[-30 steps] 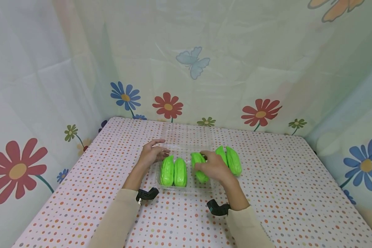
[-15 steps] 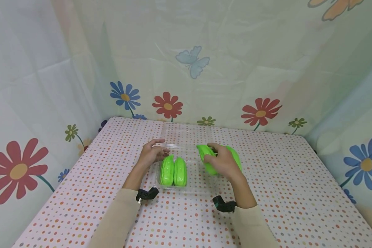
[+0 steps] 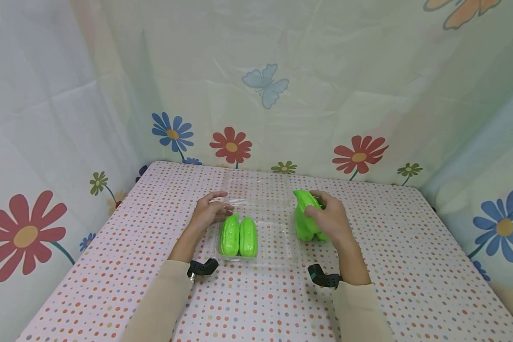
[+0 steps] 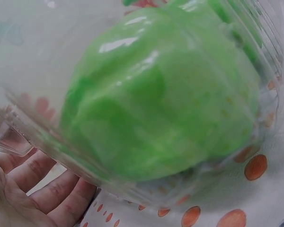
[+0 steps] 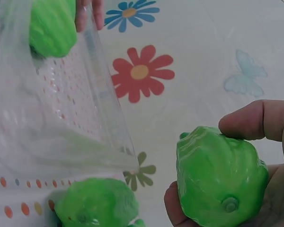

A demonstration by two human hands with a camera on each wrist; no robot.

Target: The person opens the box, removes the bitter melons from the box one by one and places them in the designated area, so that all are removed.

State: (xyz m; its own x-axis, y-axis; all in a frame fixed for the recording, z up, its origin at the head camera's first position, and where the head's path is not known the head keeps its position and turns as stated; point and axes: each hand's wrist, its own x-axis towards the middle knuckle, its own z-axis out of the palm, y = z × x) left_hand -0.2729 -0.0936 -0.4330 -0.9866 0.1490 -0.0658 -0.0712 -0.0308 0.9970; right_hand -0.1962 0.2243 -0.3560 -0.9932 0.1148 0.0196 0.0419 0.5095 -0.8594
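Observation:
My right hand [image 3: 331, 216] grips a glossy, ridged green bitter melon [image 5: 222, 182], thumb on one side and fingers on the other. It is raised just right of a clear plastic box [image 3: 278, 259]. Another bitter melon [image 5: 97, 203] shows beside it in the right wrist view; in the head view the held one and the hand partly cover those behind. Two bitter melons [image 3: 230, 237] lie side by side in the box's left half. My left hand [image 3: 205, 213] rests at the box's left back corner, fingers loosely extended along the clear wall [image 4: 52, 153].
The box's clear lid [image 3: 256, 185] lies folded back behind it. All stand on a table with a dotted cloth [image 3: 145, 285]. A flower-printed curtain [image 3: 303, 118] rises at the back and both sides.
My right hand has lifted the bitter melon out of the box's right half and carried it right, over to the ones lying outside. The left hand has stayed in place.

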